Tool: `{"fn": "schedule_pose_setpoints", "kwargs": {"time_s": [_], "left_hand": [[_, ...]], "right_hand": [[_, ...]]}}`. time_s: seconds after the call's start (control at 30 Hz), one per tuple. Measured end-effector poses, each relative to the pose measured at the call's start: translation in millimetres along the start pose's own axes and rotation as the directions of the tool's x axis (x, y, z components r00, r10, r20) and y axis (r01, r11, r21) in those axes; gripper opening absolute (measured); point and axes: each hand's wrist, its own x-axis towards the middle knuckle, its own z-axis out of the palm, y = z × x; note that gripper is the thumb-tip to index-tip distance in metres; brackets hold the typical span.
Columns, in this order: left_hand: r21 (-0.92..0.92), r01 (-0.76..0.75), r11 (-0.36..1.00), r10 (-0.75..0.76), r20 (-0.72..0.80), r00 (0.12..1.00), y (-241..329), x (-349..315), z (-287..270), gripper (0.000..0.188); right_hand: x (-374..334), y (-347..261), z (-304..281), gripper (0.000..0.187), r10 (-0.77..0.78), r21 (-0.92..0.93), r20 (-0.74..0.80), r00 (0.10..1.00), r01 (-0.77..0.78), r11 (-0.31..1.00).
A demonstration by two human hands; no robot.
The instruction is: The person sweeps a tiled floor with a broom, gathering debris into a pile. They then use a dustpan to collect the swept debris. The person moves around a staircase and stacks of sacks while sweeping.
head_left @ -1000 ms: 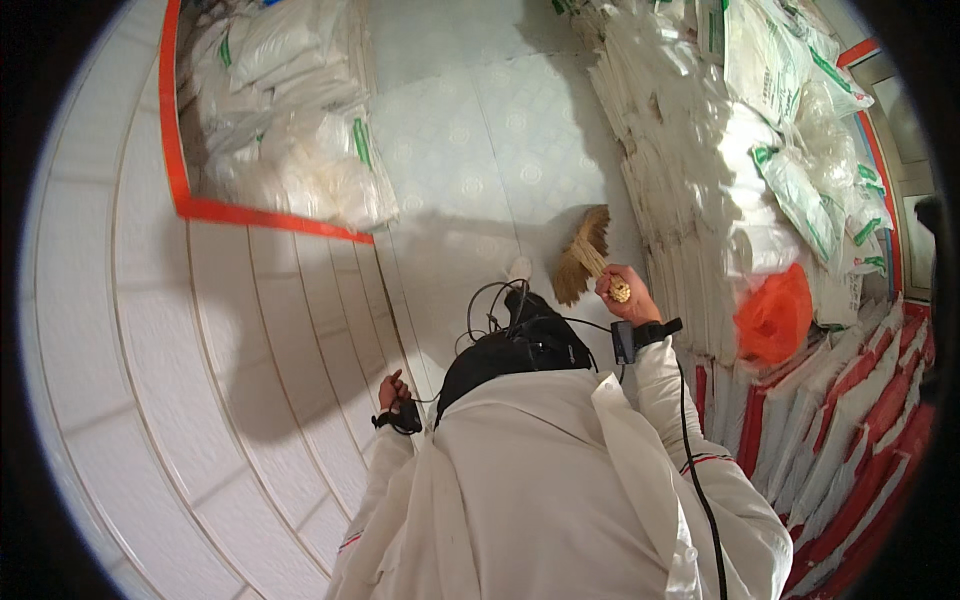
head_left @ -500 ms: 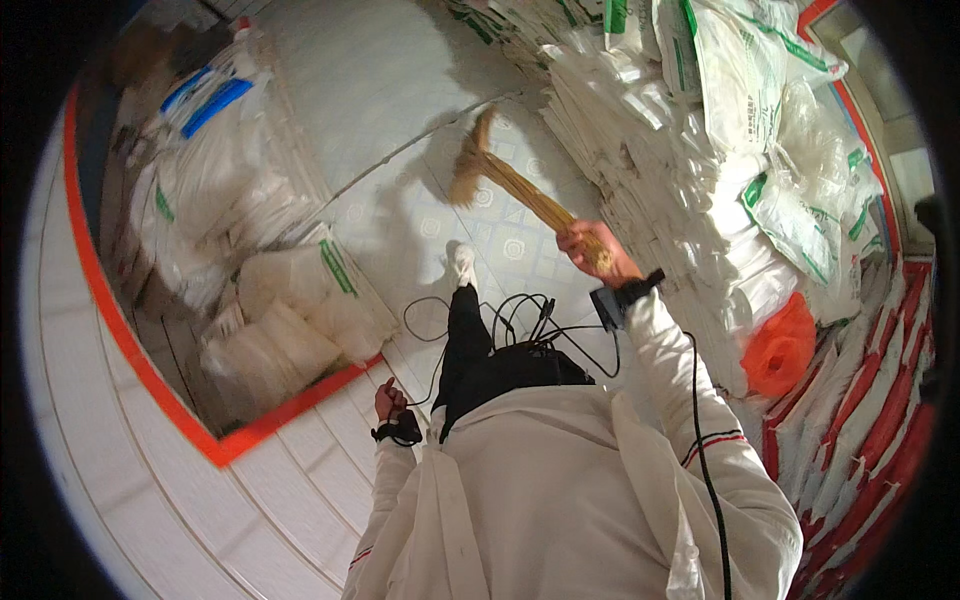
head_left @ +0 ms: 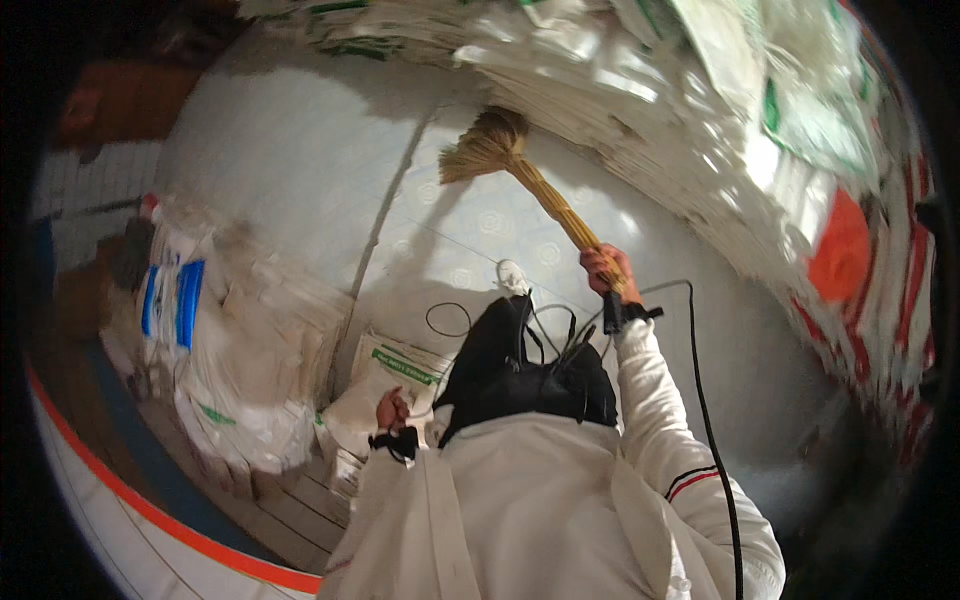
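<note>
Broom in right hand

Right of the grip, a red-orange bundle sits beside red-and-white sacks. Beyond the grip, to the upper right, white sacks lie layered. Well left of it are a pale sack pile, a blue-and-white package and an orange strip.

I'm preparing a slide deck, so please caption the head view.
The person's right grip holds a tan straw broom beside stacked white sacks.
</note>
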Motion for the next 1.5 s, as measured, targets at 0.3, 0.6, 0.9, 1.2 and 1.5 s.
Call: {"fn": "schedule_pose_setpoints", "kwargs": {"time_s": [0.3, 0.6, 0.9, 1.2, 1.5], "left_hand": [[0.57, -0.155, 0.807, -0.006, 0.271, 0.962, 138, 97, 200, 0.029], [0.622, -0.262, 0.738, -0.115, 0.499, 0.859, 129, 77, 312, 0.028], [0.765, -0.164, 0.622, -0.107, 0.291, 0.951, 65, 63, 330, 0.029], [0.745, -0.359, 0.562, 0.025, 0.419, 0.908, -23, -42, 413, 0.029], [0.763, -0.404, 0.504, -0.045, 0.49, 0.87, -118, -85, 506, 0.025]], "right_hand": [[-281, 55, -89, 0.011, -0.592, -0.017, -0.153, 0.791, 0.597, 0.802], [-297, 104, -107, 0.011, -0.893, -0.258, -0.204, 0.4, 0.858, 0.444], [-354, 200, -73, 0.018, -0.759, -0.13, -0.101, 0.643, 0.748, 0.651], [-407, 82, -153, 0.017, -0.553, -0.196, 0.101, 0.827, 0.562, 0.804], [-598, 104, -275, 0.021, -0.891, 0.227, 0.025, 0.453, 0.865, 0.447]]}}
